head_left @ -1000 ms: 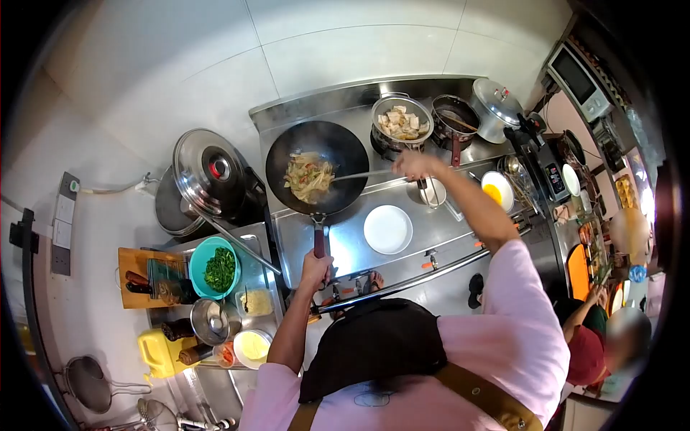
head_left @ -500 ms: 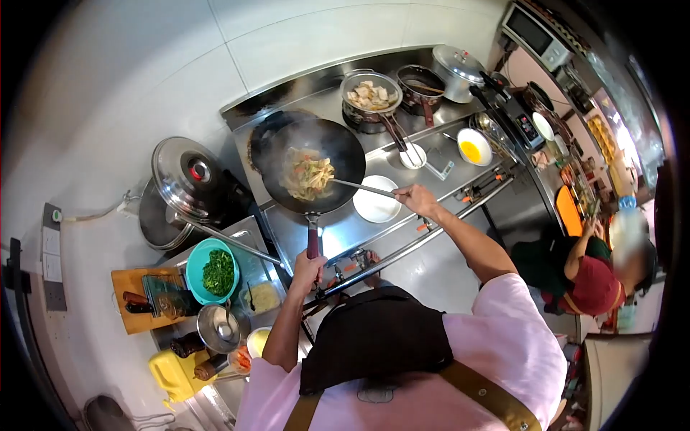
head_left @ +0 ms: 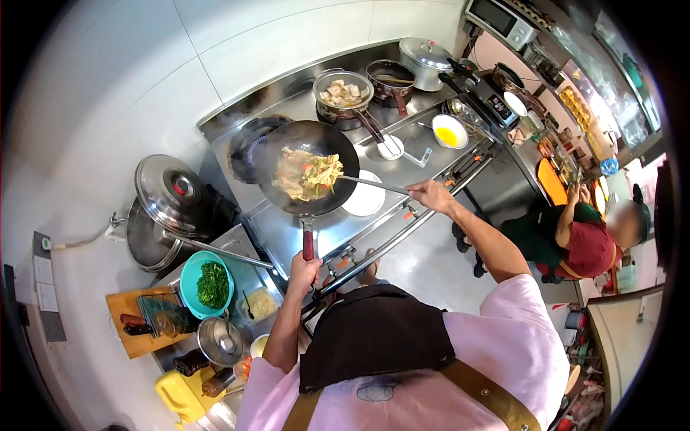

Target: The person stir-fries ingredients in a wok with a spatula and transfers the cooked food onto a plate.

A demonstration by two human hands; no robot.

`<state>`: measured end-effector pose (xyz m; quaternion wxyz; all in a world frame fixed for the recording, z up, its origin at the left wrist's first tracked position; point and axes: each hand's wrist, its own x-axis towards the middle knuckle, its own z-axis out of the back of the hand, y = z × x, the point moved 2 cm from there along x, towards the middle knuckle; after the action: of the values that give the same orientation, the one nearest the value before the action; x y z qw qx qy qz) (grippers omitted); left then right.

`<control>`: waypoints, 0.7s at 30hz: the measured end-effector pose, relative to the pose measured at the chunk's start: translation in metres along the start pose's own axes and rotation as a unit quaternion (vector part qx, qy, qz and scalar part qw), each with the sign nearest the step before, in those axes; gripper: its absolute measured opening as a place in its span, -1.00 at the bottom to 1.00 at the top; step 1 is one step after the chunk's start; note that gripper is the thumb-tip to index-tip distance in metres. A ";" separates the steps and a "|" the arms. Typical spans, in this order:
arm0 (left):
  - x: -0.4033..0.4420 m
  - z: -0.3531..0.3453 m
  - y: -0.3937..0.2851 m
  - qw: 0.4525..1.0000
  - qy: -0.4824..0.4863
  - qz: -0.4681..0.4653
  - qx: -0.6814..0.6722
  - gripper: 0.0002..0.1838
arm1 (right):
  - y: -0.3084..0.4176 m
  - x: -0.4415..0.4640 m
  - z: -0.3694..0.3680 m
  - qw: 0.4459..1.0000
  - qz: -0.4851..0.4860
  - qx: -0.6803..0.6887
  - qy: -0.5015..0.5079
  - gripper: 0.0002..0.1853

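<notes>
My left hand (head_left: pixel 305 271) is closed around the handle of a black wok (head_left: pixel 343 146), which is tilted beside a lit burner (head_left: pixel 253 149) with blue flame. Steam rises from a stir-fry (head_left: pixel 316 177) of pale strips with red and green bits inside it. My right hand (head_left: pixel 430 195) grips the end of a long metal spatula (head_left: pixel 374 184); its head is hidden in the food. Under the spatula, right of the wok, lies a white plate (head_left: pixel 366 199), partly covered by the wok's rim.
Behind the wok sit a pan of pale chunks (head_left: pixel 343 94), a dark saucepan (head_left: pixel 389 77) and a lidded pot (head_left: pixel 425 63). A bowl of yellow liquid (head_left: pixel 449 133) stands right. At left are a turquoise bowl of greens (head_left: pixel 208 284) and a large lid (head_left: pixel 167 195). A co-worker (head_left: pixel 575 241) works at right.
The wok has shifted right relative to the stove, uncovering more of the burner and its flame and overlapping the plate more. The food has been turned over. My whole view has swung slightly right.
</notes>
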<state>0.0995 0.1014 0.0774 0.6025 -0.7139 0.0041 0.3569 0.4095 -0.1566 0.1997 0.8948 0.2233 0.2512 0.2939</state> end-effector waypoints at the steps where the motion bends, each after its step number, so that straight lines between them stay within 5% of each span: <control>1: 0.001 -0.001 0.000 1.000 -0.007 -0.003 0.000 -0.85 | 0.002 -0.005 0.003 1.000 0.000 0.000 -0.002 -0.61; 21: 0.040 0.048 -0.023 0.994 -0.104 -0.005 0.015 -0.83 | -0.068 -0.092 0.036 0.987 -0.110 0.109 -0.045 -0.63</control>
<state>0.1157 0.1660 0.0756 0.6124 -0.6638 -0.0565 0.4257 0.3946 -0.2741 0.2196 0.9025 0.3032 0.2640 0.1545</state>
